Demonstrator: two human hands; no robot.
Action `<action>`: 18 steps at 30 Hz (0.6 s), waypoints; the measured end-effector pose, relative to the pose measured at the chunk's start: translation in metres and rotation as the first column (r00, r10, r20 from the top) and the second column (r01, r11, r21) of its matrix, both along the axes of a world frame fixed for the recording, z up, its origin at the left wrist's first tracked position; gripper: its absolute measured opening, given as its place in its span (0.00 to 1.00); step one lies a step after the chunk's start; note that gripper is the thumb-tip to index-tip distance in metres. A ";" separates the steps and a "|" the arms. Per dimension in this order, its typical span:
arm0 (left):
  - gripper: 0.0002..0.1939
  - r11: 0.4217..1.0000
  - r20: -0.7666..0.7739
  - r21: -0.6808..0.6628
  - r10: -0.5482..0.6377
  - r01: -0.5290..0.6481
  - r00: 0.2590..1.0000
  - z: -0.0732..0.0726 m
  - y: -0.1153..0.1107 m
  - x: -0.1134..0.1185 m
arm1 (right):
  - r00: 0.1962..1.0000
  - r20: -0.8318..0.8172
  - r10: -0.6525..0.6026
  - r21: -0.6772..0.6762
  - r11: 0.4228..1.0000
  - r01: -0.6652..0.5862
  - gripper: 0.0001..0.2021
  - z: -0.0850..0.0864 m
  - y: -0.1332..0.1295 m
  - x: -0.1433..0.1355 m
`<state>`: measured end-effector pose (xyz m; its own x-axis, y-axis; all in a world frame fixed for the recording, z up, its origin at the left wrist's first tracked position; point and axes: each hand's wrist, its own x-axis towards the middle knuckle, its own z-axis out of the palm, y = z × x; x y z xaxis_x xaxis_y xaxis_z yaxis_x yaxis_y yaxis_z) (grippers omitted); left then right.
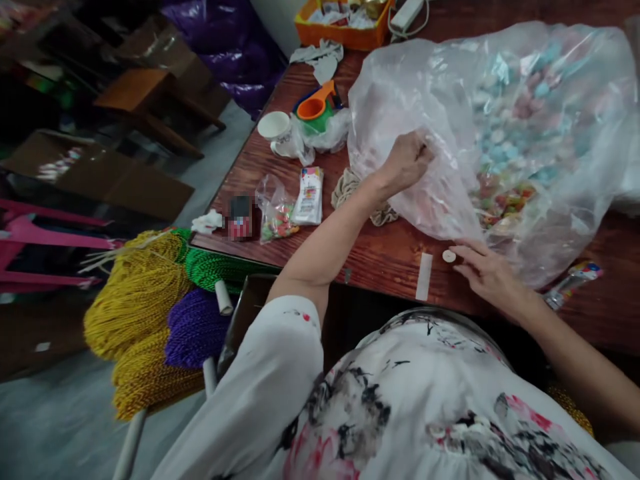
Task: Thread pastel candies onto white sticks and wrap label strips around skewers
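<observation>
My left hand (407, 161) is closed in a fist on the clear plastic bag (400, 87), pinching up a fold near its open-looking left side. Inside the bag, on the right, show many small pastel blue, pink and white pieces (505, 133), with wrapped multicoloured pieces (505, 203) lower down. Beside the bag's lower edge, my right hand (493, 277) lies low over the table with its fingers stretched and apart. Its fingertips are next to a small white disc (449, 255); whether they touch it I cannot tell. A white strip (424, 277) lies left of the disc.
On the wooden table (370, 257) stand a paper cup (275, 130), an orange scoop (315, 107), a small bag of candies (277, 217), packets (309, 195) and a crumpled cloth (347, 190). A small filled tube-like packet (573, 283) lies right. Cord bundles (140, 293) hang left.
</observation>
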<state>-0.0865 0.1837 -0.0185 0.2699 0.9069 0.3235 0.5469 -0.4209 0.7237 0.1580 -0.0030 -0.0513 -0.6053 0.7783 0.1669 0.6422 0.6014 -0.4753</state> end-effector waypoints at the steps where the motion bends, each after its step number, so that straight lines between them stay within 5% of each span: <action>1: 0.10 1.000 0.016 0.002 0.012 -0.012 1.000 0.008 -0.001 0.002 | 0.998 0.056 0.020 0.010 1.000 -0.020 0.16 -0.002 0.006 0.001; 6: 0.18 0.999 -0.083 -0.034 -0.040 0.037 0.996 0.034 -0.024 0.002 | 0.978 0.207 0.022 0.118 0.992 -0.047 0.12 -0.003 0.003 -0.008; 10: 0.27 0.913 -0.338 -0.248 -0.395 0.324 0.854 0.033 -0.052 -0.022 | 0.985 -0.159 0.073 0.392 0.920 -0.005 0.14 0.018 -0.008 -0.004; 13: 0.41 0.889 -0.515 -0.326 -0.452 0.321 0.729 0.028 -0.069 -0.042 | 0.944 -0.327 0.045 0.457 0.882 0.116 0.19 0.037 0.010 0.002; 16: 0.55 0.889 -0.642 -0.356 -0.456 0.287 0.616 0.021 -0.084 -0.049 | 0.982 -0.188 -0.024 0.352 0.932 0.090 0.18 0.041 0.048 -0.001; 18: 0.49 0.918 -0.722 -0.296 -0.396 0.264 0.568 0.015 -0.091 -0.048 | 0.999 -0.004 -0.048 0.284 0.958 0.047 0.18 0.039 0.069 -0.010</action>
<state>-0.1348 0.0923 -0.0039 0.6449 0.7183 -0.2611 0.7637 -0.6192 0.1826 0.1477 0.0664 -0.0126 -0.5693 0.7270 0.3838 0.6744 0.6800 -0.2877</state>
